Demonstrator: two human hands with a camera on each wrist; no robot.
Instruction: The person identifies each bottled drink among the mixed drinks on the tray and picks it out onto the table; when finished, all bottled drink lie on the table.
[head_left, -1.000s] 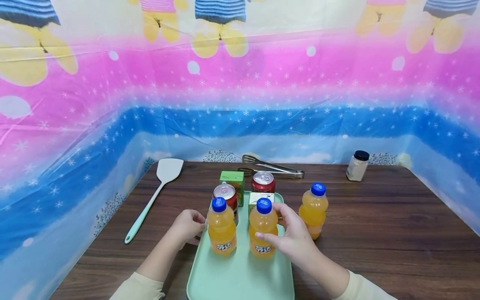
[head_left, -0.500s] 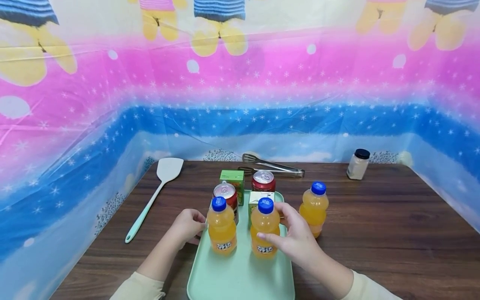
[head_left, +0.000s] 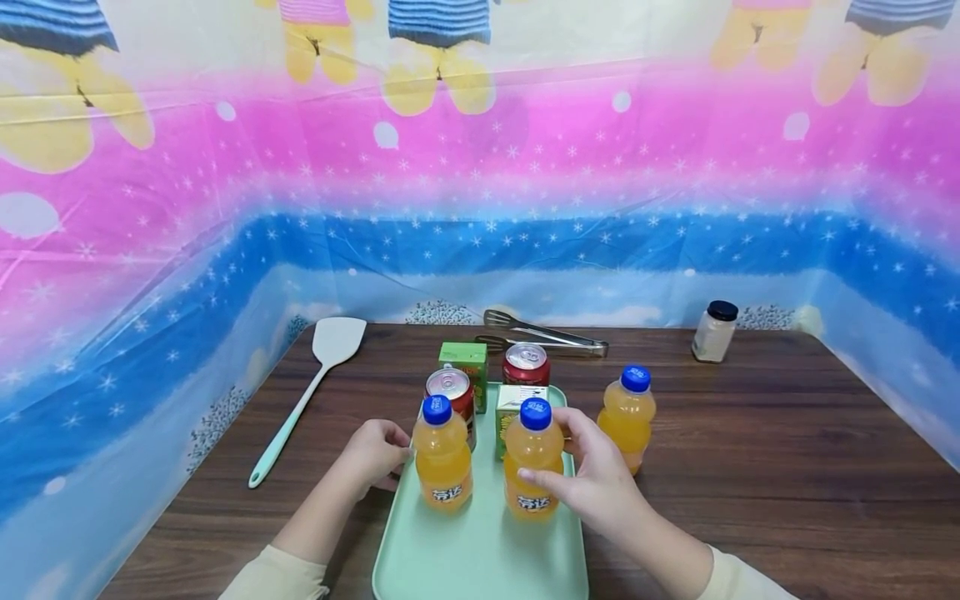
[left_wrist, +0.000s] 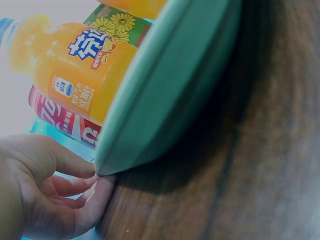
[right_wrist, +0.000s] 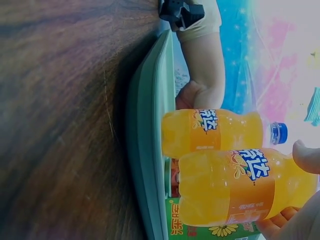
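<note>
My left hand (head_left: 375,454) pinches the left rim of a pale green tray (head_left: 480,558); in the left wrist view the thumb lies over the tray's edge and a finger under it. My right hand (head_left: 600,479) grips an orange soda bottle (head_left: 534,446) with a blue cap, thumb on its near side. That bottle stands upright, its base close over the tray in the right wrist view. A matching soda bottle (head_left: 444,467) stands on the tray to its left. Behind them are a red soda can (head_left: 452,385) and a green drink carton (head_left: 506,433), partly hidden.
A third orange soda bottle (head_left: 628,417) stands on the table right of the tray. Farther back are another red can (head_left: 525,358) and a green carton (head_left: 467,357). Metal tongs (head_left: 555,333), a spatula (head_left: 322,367) and a black-lidded jar (head_left: 715,332) lie around.
My right hand has shifted the gripped soda bottle slightly right and a little nearer to me, showing more of the carton behind. The left hand stays at the tray's rim.
</note>
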